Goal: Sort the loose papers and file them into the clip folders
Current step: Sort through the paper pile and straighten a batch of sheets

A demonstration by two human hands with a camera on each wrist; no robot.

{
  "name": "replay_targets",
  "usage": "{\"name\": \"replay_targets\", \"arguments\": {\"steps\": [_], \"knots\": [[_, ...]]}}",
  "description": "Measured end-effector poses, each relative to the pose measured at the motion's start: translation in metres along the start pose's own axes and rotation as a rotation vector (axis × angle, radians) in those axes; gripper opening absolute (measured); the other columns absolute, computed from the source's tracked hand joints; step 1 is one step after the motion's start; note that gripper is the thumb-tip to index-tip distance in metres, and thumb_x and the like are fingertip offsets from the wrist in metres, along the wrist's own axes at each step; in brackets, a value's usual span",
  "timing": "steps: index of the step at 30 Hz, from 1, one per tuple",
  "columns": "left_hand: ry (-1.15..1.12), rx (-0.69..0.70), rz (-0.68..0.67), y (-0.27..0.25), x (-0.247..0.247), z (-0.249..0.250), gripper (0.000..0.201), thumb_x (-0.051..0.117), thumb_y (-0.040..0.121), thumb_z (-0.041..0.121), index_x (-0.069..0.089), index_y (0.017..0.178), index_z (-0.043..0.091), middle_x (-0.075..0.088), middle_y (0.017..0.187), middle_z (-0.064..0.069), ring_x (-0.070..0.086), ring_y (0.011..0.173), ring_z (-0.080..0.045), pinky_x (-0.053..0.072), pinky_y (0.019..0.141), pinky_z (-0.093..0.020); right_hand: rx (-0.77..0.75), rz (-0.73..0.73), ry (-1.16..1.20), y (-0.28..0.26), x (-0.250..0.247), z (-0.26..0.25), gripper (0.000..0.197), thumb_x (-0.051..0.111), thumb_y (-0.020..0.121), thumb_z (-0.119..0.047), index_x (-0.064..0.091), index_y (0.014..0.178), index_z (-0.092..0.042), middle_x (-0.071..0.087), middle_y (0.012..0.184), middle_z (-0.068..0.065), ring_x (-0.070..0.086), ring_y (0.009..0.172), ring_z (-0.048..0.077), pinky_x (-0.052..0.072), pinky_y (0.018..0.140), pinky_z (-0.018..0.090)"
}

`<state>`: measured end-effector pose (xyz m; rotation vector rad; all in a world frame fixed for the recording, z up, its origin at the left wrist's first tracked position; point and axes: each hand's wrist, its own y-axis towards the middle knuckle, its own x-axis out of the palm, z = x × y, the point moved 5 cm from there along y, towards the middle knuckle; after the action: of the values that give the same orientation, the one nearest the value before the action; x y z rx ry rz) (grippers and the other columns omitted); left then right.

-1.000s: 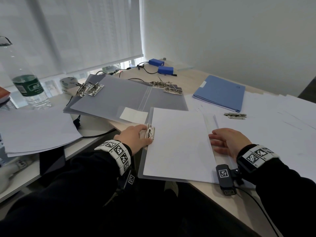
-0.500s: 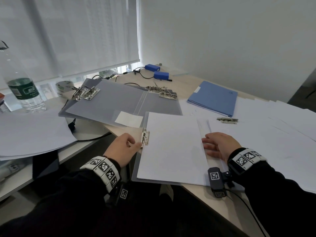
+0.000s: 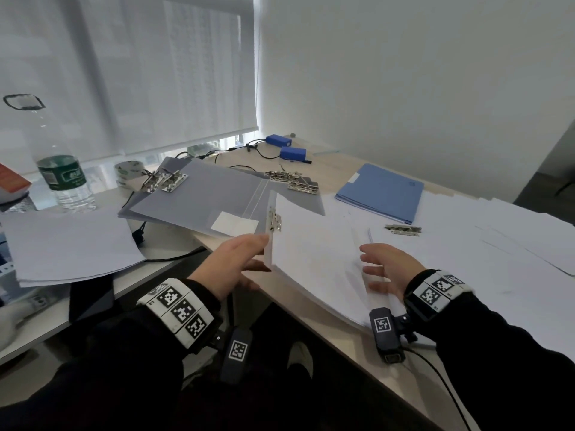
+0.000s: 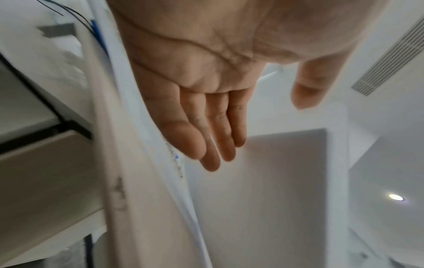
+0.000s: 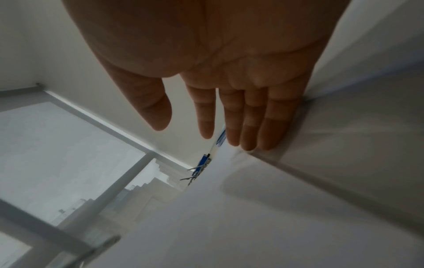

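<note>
Left hand (image 3: 231, 264): fingers straight and together, tips under the left edge of the folder (image 3: 268, 234), lifting it off the counter (image 3: 314, 309).
Right hand (image 3: 387, 269): fingers spread flat, little-finger side on the paper stack (image 3: 314, 253).
Folder: near edge of the counter, left side tilted up, metal clip (image 3: 275, 220) on the papers.
Blue folder (image 3: 381, 191): closed, far right.

No text can be read: the green label on the water bottle (image 3: 62, 175) is too blurred, and the wrist bands (image 3: 180, 309) bear only black-and-white square marker patterns.
</note>
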<state>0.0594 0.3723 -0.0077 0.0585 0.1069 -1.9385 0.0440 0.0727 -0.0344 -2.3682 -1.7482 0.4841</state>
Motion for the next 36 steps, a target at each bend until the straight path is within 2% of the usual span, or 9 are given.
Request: {"name": "replay_targets", "arguments": {"steps": [5,10,13,16,19,25,28,32,36], "knots": [[-0.181,0.149,-0.096,0.002,0.060,0.044,0.051,0.051,0.082,0.059,0.061,0.125,0.035,0.057,0.137,0.012,0.061,0.120,-0.012,0.059,0.076,-0.045,-0.077,-0.090,0.086,-0.045,-0.020,-0.023,0.047,0.049,0.090,-0.061,0.065,0.117,-0.025,0.070,0.117,-0.001,0.067,0.105,0.026,0.054,0.083,0.043],[-0.151,0.245,-0.236,0.022,0.143,0.079,0.035,0.053,0.085,0.047,0.063,0.119,0.048,0.053,0.138,0.024,0.051,0.125,0.000,0.052,0.098,-0.042,-0.181,-0.092,0.289,-0.080,-0.064,-0.048,0.079,0.032,0.076,-0.080,0.060,0.123,-0.023,0.072,0.113,0.005,0.071,0.092,0.031,0.056,0.068,0.040],[0.017,0.245,-0.326,0.035,0.192,0.082,0.035,0.059,0.084,0.043,0.066,0.118,0.045,0.045,0.145,0.028,0.047,0.128,0.004,0.042,0.108,-0.036,-0.254,0.088,0.416,-0.086,-0.112,-0.052,0.071,0.028,0.086,-0.075,0.062,0.121,-0.023,0.072,0.096,0.000,0.069,0.074,0.023,0.055,0.064,0.039],[0.233,0.163,-0.372,0.050,0.227,0.058,0.032,0.061,0.093,0.037,0.064,0.124,0.039,0.037,0.155,0.015,0.038,0.137,-0.001,0.026,0.116,-0.028,-0.235,0.295,0.421,-0.087,-0.160,-0.038,0.049,0.046,0.094,-0.058,0.067,0.114,-0.018,0.071,0.094,0.001,0.067,0.078,0.022,0.056,0.069,0.041],[0.373,0.018,-0.314,0.061,0.237,0.027,0.045,0.060,0.090,0.042,0.055,0.135,0.038,0.033,0.158,0.006,0.032,0.144,-0.013,0.024,0.119,-0.036,-0.136,0.420,0.341,-0.082,-0.196,-0.013,0.028,0.062,0.090,-0.035,0.070,0.107,-0.014,0.074,0.101,0.009,0.068,0.079,0.025,0.055,0.061,0.034],[0.251,-0.224,-0.157,0.074,0.243,-0.009,0.081,0.057,0.065,0.048,0.037,0.143,0.038,0.032,0.155,-0.011,0.043,0.135,-0.028,0.036,0.112,-0.046,0.156,0.414,-0.005,-0.064,-0.221,0.041,0.036,0.061,0.091,-0.032,0.064,0.113,-0.004,0.069,0.099,0.012,0.059,0.078,0.025,0.046,0.070,0.035],[0.159,-0.223,-0.071,0.076,0.240,-0.005,0.066,0.062,0.085,0.029,0.033,0.145,0.029,0.055,0.120,-0.007,0.060,0.094,-0.016,0.049,0.083,-0.031,0.179,0.345,-0.341,-0.062,-0.217,0.047,0.041,0.054,0.095,-0.035,0.061,0.122,-0.005,0.064,0.118,0.014,0.055,0.094,0.023,0.044,0.082,0.034],[-0.091,-0.322,0.050,0.083,0.230,-0.018,0.072,0.066,0.083,0.015,0.033,0.145,0.026,0.059,0.121,-0.016,0.061,0.074,-0.026,0.050,0.072,-0.036,0.086,0.333,-0.529,-0.066,-0.213,0.045,0.040,0.053,0.095,-0.038,0.065,0.114,-0.005,0.061,0.100,0.003,0.052,0.077,0.018,0.036,0.063,0.023],[-0.358,-0.447,0.050,0.073,0.234,-0.029,0.012,0.060,0.090,0.002,0.055,0.102,0.002,0.064,0.080,-0.018,0.066,0.068,-0.031,0.058,0.054,-0.040,0.096,0.358,-0.539,-0.065,-0.216,0.045,0.029,0.053,0.094,-0.041,0.065,0.106,-0.019,0.062,0.094,-0.004,0.050,0.067,0.009,0.036,0.057,0.022]]}}
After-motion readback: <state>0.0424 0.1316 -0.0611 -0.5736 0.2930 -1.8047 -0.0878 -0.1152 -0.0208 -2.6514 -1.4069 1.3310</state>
